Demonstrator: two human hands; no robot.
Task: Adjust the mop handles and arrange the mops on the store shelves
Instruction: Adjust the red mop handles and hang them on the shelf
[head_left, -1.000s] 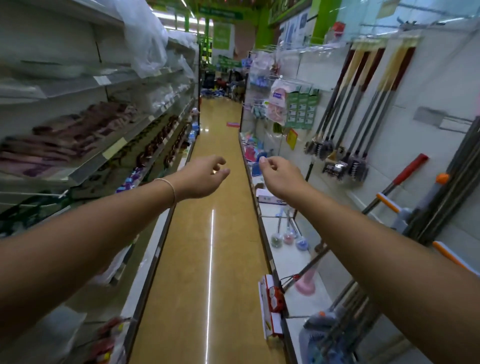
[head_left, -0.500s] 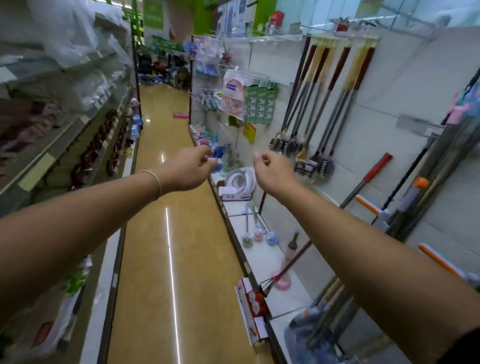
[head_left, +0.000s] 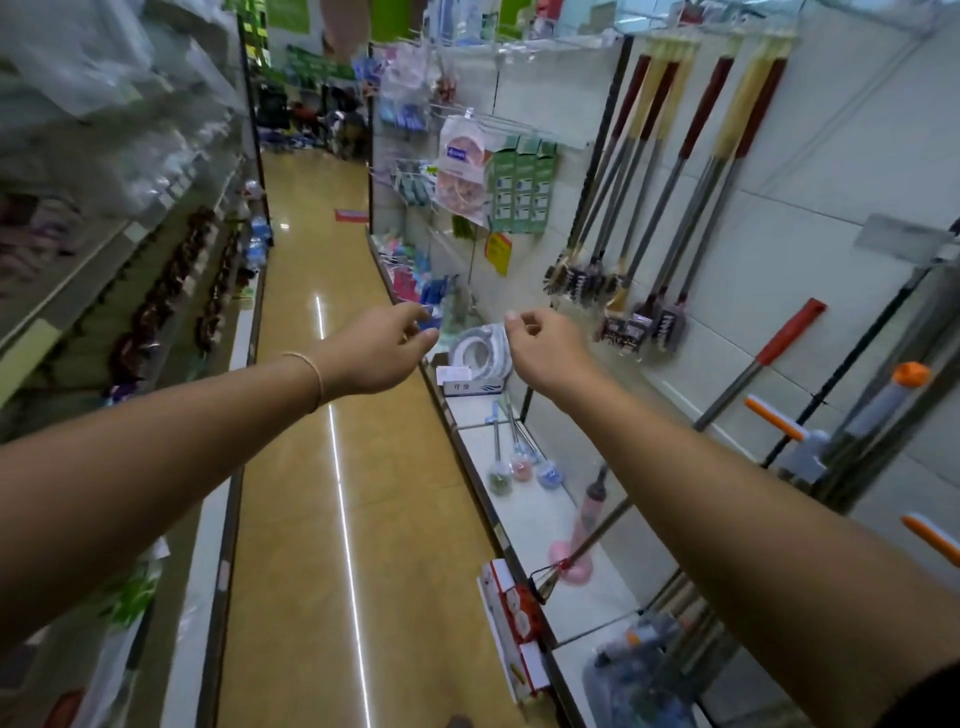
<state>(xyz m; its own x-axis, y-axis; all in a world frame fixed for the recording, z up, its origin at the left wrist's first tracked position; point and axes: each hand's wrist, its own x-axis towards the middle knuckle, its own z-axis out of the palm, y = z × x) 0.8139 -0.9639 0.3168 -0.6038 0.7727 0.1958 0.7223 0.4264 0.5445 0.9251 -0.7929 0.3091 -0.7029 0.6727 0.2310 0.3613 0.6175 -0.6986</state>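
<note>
Both my arms stretch forward over the aisle. My left hand (head_left: 382, 351) and my right hand (head_left: 540, 348) hang with fingers loosely curled and hold nothing. To the right, several mops lean against the white shelf wall: one with a red grip (head_left: 789, 330), one with an orange cap (head_left: 910, 375), and dark poles (head_left: 883, 395) beside them. Their heads (head_left: 641, 670) bunch on the bottom shelf at lower right. Neither hand touches a mop; my right forearm passes in front of them.
Long-handled brushes (head_left: 670, 218) hang on the wall behind my right hand. The low white shelf (head_left: 524, 525) carries small brushes, a pink plunger (head_left: 576, 558) and a boxed ring (head_left: 475, 345). Stocked shelves (head_left: 130, 270) line the left of the tan aisle floor (head_left: 322, 415).
The view has swung rightward toward the mop wall, so the right shelf fills more of the frame. Both hands stay held out in front, still holding nothing.
</note>
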